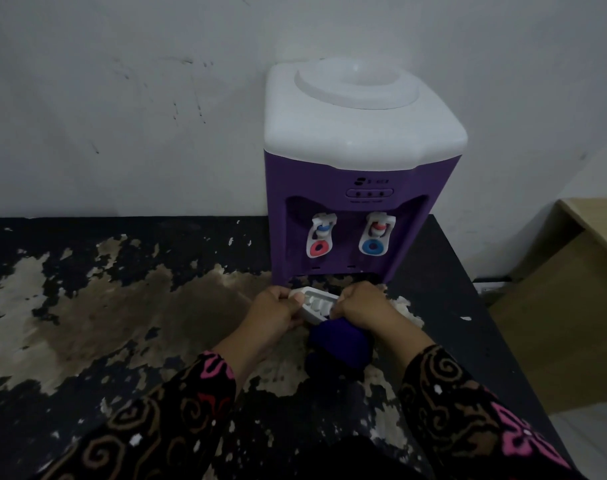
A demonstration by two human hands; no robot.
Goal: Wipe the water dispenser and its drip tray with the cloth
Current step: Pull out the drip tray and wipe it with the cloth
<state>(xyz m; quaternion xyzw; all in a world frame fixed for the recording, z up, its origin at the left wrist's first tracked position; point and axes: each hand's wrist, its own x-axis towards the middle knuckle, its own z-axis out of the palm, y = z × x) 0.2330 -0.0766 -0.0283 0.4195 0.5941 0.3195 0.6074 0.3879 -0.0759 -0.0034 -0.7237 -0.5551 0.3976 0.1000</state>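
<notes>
A purple water dispenser [361, 188] with a white top stands against the wall at the back of the table. It has two white taps, one with a red ring and one with a blue ring. The white drip tray [316, 303] is out of the dispenser, tilted just in front of its base. My left hand [278, 308] grips the tray's left end. My right hand [364, 306] is at the tray's right end and holds a dark blue cloth [336, 348], which hangs below the tray.
The black table [122, 323] has a badly peeled top with large bare brown patches. Its right edge runs past the dispenser. A light wooden cabinet [572, 289] stands lower at the right. A white wall [122, 98] is behind.
</notes>
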